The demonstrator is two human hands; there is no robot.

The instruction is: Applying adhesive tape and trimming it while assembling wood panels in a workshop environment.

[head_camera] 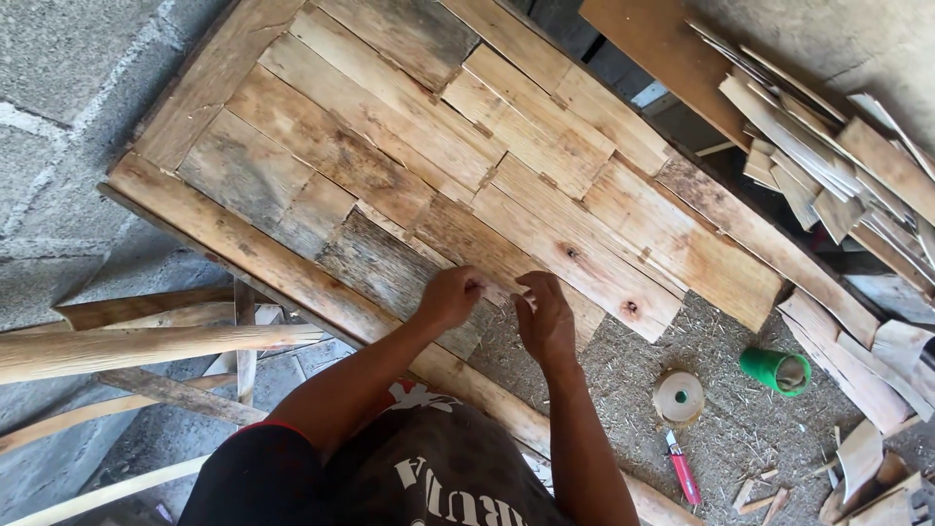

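Observation:
A large framed wooden panel [292,146] lies tilted before me, covered with overlapping weathered wood slats. My left hand [451,296] and my right hand [545,317] meet at the panel's lower middle. Both pinch a thin light strip of wood [499,292] that rests on the slats between them. Below the hands the panel's bare chipboard backing [740,409] shows.
On the chipboard lie a roll of pale tape [679,396], a green tube [774,370] and a red utility knife [683,468]. A heap of loose wood slats [838,166] fills the right side. Rough timber poles [146,346] lie at the left on concrete.

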